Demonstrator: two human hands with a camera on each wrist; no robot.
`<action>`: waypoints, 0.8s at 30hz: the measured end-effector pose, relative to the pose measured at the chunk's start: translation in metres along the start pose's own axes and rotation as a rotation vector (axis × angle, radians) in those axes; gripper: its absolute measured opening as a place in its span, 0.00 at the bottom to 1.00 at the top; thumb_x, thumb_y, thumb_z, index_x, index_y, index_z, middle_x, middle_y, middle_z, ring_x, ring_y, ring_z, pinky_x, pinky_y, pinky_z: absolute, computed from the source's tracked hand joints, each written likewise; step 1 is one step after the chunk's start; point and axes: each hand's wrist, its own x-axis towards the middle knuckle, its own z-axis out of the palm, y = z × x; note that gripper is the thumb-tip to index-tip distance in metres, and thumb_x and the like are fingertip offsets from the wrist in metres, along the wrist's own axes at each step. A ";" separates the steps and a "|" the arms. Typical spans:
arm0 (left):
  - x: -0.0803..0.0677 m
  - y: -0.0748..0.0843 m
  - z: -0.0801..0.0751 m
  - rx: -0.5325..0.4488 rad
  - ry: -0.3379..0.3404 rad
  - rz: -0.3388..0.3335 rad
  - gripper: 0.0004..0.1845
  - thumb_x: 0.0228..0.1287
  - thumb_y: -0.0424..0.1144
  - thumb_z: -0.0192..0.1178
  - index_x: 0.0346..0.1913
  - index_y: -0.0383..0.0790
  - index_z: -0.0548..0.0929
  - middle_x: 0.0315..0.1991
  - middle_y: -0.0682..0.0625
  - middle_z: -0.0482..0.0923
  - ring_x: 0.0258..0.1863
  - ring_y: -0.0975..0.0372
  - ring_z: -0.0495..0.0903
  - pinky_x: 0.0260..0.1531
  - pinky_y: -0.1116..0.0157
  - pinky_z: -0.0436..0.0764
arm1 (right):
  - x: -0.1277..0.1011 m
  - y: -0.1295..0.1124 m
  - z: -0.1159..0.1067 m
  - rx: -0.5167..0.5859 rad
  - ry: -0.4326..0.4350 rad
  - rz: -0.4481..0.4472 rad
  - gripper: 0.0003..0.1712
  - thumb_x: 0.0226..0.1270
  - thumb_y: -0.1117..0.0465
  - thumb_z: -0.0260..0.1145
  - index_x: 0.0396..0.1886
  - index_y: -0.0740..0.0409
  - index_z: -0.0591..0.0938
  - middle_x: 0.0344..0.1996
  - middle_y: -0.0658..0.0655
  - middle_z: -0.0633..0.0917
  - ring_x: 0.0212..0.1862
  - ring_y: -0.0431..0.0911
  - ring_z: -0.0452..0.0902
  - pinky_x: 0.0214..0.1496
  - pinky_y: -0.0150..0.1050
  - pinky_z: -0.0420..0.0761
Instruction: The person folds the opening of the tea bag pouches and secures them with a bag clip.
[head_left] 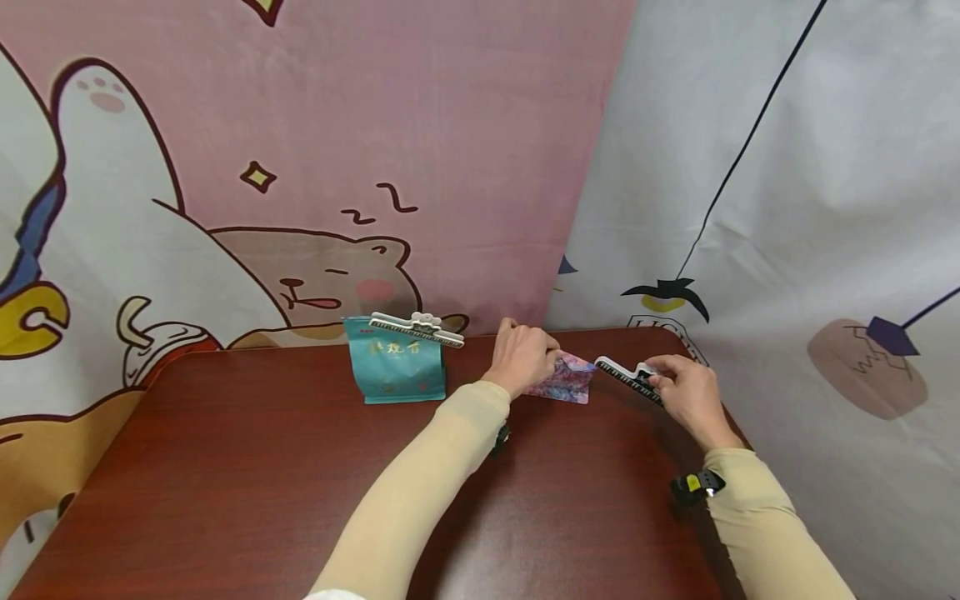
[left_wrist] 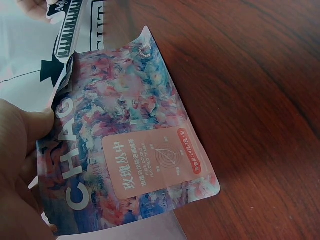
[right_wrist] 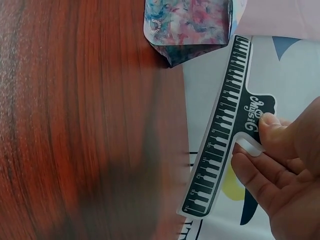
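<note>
Sleeved forearms reach out over the reddish wood surface (head_left: pixel 247 467). Far left at the back stands a teal pouch (head_left: pixel 395 371), already topped with a white clip (head_left: pixel 417 328). Next over, the left hand (head_left: pixel 521 357) pinches the top edge of a pink-and-blue floral pouch (head_left: pixel 564 379) lying near the far edge. Just beside it, the right hand (head_left: pixel 690 392) has its grip clamped on a black piano-key clip (head_left: pixel 628 378), held off the pouch.

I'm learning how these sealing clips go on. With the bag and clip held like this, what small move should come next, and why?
Probably bring the piano-key clip in the right hand leftward to the top of the floral pouch: the left hand grips that pouch, and the clip lies just beside it, apart.
</note>
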 end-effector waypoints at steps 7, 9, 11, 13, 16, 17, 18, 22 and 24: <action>0.001 0.000 0.001 0.007 0.006 -0.005 0.11 0.75 0.52 0.61 0.50 0.62 0.93 0.41 0.64 0.90 0.34 0.67 0.86 0.54 0.59 0.66 | 0.002 -0.001 0.003 0.004 -0.010 0.005 0.12 0.66 0.78 0.64 0.47 0.69 0.87 0.38 0.68 0.89 0.41 0.62 0.86 0.37 0.48 0.78; 0.001 0.000 0.001 0.008 0.007 -0.005 0.11 0.75 0.52 0.61 0.50 0.62 0.93 0.41 0.64 0.90 0.35 0.67 0.86 0.54 0.59 0.67 | 0.003 -0.001 0.003 0.005 -0.014 0.008 0.12 0.66 0.78 0.65 0.47 0.69 0.87 0.38 0.69 0.89 0.41 0.62 0.86 0.37 0.48 0.78; 0.000 0.000 0.001 0.007 0.009 -0.005 0.11 0.75 0.52 0.61 0.50 0.62 0.93 0.41 0.64 0.90 0.34 0.67 0.86 0.54 0.59 0.67 | 0.004 -0.002 0.003 0.010 -0.020 0.013 0.12 0.66 0.77 0.65 0.47 0.69 0.87 0.38 0.69 0.89 0.41 0.62 0.86 0.36 0.47 0.78; 0.000 0.000 0.001 0.006 0.014 -0.003 0.11 0.75 0.52 0.61 0.49 0.62 0.93 0.40 0.64 0.90 0.33 0.67 0.85 0.54 0.58 0.67 | 0.004 -0.002 0.003 0.016 -0.024 0.016 0.12 0.66 0.77 0.65 0.47 0.69 0.87 0.38 0.69 0.89 0.41 0.62 0.86 0.36 0.46 0.78; 0.000 0.000 0.000 0.002 0.021 0.000 0.11 0.74 0.52 0.62 0.49 0.62 0.93 0.39 0.64 0.90 0.32 0.67 0.85 0.53 0.59 0.67 | 0.005 -0.003 0.004 0.021 -0.027 0.018 0.12 0.66 0.78 0.64 0.46 0.69 0.87 0.38 0.69 0.89 0.40 0.61 0.86 0.35 0.44 0.78; 0.000 0.000 0.000 0.001 0.022 -0.001 0.10 0.74 0.52 0.62 0.49 0.62 0.93 0.39 0.64 0.90 0.32 0.67 0.85 0.53 0.59 0.67 | 0.005 -0.003 0.004 0.025 -0.028 0.019 0.12 0.66 0.78 0.64 0.46 0.69 0.87 0.38 0.69 0.89 0.39 0.61 0.86 0.35 0.43 0.77; 0.000 0.000 0.001 0.001 0.022 -0.001 0.10 0.74 0.52 0.62 0.48 0.62 0.93 0.39 0.65 0.90 0.32 0.68 0.85 0.53 0.59 0.67 | 0.006 -0.003 0.005 0.027 -0.028 0.019 0.12 0.66 0.78 0.64 0.46 0.69 0.87 0.38 0.69 0.89 0.39 0.60 0.86 0.34 0.43 0.77; 0.001 0.000 0.001 0.004 0.011 -0.008 0.11 0.75 0.52 0.61 0.49 0.62 0.93 0.41 0.65 0.90 0.34 0.68 0.86 0.54 0.59 0.67 | 0.006 -0.002 0.007 0.036 -0.025 0.020 0.12 0.66 0.79 0.63 0.45 0.69 0.87 0.37 0.69 0.89 0.39 0.60 0.86 0.33 0.42 0.77; 0.001 0.000 0.001 0.005 0.007 -0.010 0.11 0.75 0.52 0.61 0.50 0.63 0.93 0.41 0.65 0.90 0.34 0.68 0.86 0.54 0.59 0.67 | 0.007 -0.001 0.008 0.036 -0.020 0.019 0.12 0.65 0.79 0.63 0.44 0.68 0.87 0.37 0.68 0.89 0.39 0.61 0.86 0.33 0.42 0.77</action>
